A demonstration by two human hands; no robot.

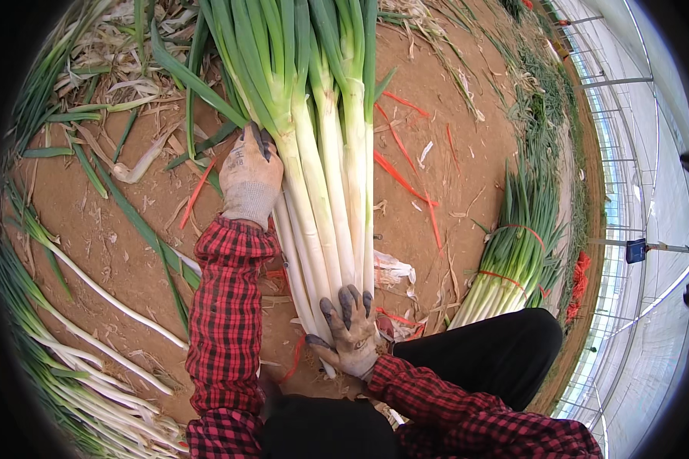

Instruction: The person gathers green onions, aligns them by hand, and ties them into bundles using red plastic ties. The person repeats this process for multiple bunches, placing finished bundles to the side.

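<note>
A bundle of long green onions lies before me, its green leaves at the top and its white stalks pointing down towards my body. My gloved left hand is at the bundle's left edge, where green meets white; its fingertips are partly hidden by the leaves, so its hold is unclear. Lower down, my gloved right hand lies on the white root ends with its fingers spread. The bundle's right side ends in an unnaturally straight vertical line in the picture.
Loose green onions lie at the lower left. A tied bundle with red bands rests at the right. Red strips, dry husks and cut leaves are scattered on the soil. White sheeting on a metal frame rises at the far right.
</note>
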